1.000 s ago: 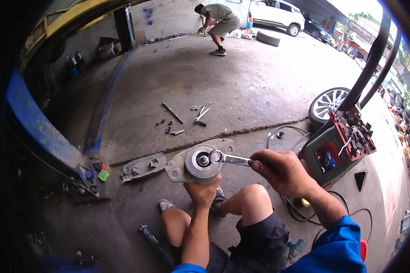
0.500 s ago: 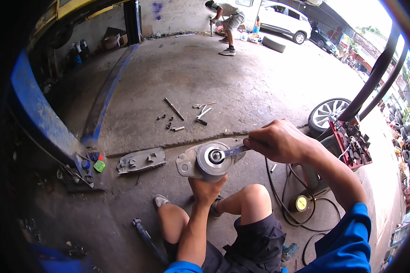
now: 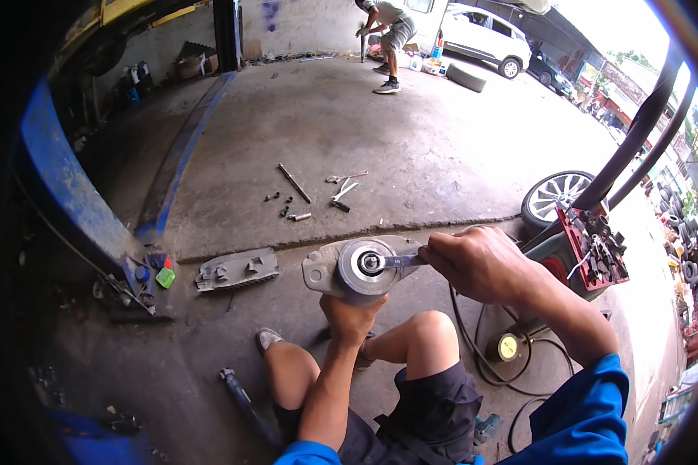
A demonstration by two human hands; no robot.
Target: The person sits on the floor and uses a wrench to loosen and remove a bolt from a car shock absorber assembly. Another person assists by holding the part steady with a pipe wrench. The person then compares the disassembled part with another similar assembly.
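In front of my knees, my left hand (image 3: 350, 316) grips a grey metal mount (image 3: 316, 273) from below, its fingers wrapped round the underside. The mount has a thick round centre and flat flange ears with holes. A ring-ended wrench (image 3: 402, 261) sits over the small nut or stud in the middle of the mount. My right hand (image 3: 477, 262) is closed round the far end of that wrench, to the right of the mount. The wrench lies nearly level across the right ear.
Ahead lie a long bar (image 3: 293, 183), several sockets (image 3: 300, 217) and wrenches (image 3: 343, 192). A ribbed grey part (image 3: 237, 270) is at left, beside a blue lift arm (image 3: 77, 186). At right are a red tool tray (image 3: 593, 246), hoses and a wheel (image 3: 552, 198). Another person (image 3: 392, 39) bends over farther off.
My right hand has moved a little down and toward me, swinging the wrench handle slightly with it. The mount has shifted a little to the right, still in my left hand.
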